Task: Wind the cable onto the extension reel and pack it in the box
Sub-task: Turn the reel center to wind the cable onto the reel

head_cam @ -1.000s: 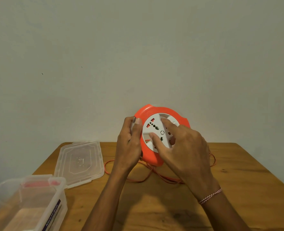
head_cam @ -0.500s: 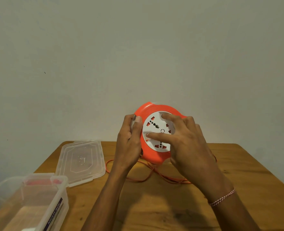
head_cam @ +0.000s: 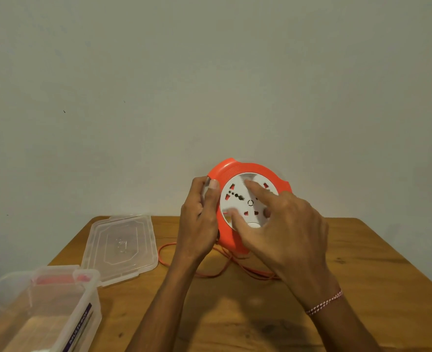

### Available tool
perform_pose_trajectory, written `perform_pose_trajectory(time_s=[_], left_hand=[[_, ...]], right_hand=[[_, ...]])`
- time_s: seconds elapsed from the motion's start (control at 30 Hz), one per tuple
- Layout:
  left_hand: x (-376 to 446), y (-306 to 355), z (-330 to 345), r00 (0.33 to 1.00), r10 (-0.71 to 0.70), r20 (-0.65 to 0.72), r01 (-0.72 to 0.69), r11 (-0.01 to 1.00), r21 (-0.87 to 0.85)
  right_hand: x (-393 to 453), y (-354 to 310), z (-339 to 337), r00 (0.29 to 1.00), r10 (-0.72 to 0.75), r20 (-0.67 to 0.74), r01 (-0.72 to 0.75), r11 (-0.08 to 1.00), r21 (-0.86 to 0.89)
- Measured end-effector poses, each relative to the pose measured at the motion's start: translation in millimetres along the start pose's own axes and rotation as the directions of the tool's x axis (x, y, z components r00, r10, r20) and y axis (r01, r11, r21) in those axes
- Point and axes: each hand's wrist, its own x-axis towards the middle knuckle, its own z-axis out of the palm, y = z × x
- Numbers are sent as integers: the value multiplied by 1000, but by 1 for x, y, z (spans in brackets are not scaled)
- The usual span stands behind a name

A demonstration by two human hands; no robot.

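Observation:
The orange extension reel (head_cam: 237, 171) with a white socket face is held upright above the wooden table (head_cam: 362, 288). My left hand (head_cam: 199, 224) grips its left rim, thumb on the front edge. My right hand (head_cam: 281, 229) lies over the white face, its straight index finger and thumb pressing on the disc. A loose orange cable (head_cam: 184, 269) hangs from the reel's underside and lies in loops on the table beneath my hands. The clear plastic box (head_cam: 65, 308) stands open at the lower left.
The box's clear lid (head_cam: 121, 247) lies flat on the table, just behind the box and left of the cable loops. A plain wall rises right behind the table's far edge.
My right hand has turned on the white face, index finger swinging from the left side up toward the top. The socket face has rotated with it. My left hand stays on the rim.

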Motion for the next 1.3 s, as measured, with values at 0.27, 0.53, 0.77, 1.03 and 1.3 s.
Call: perform_pose_trajectory(time_s=[0.27,0.53,0.77,1.03,1.3], left_hand=[[0,-2,-2,1000,-18,-22,17,1000,-18],[3,-3,-6,999,0,-47,0,1000,-12],[-2,1,1,995,37,-88,-41,998,-38],[-3,3,5,989,29,-144,-31,999,-14],[1,12,-4,988,54,-148,-61,997,-41]], right_hand=[[8,7,0,991,-130,-22,131,984,118],[11,8,-12,899,-281,335,292,956,19],[2,-8,-5,984,-137,116,143,989,-44],[14,-11,-2,999,28,-38,-25,998,57],[17,1,-7,952,-296,-76,304,941,149]])
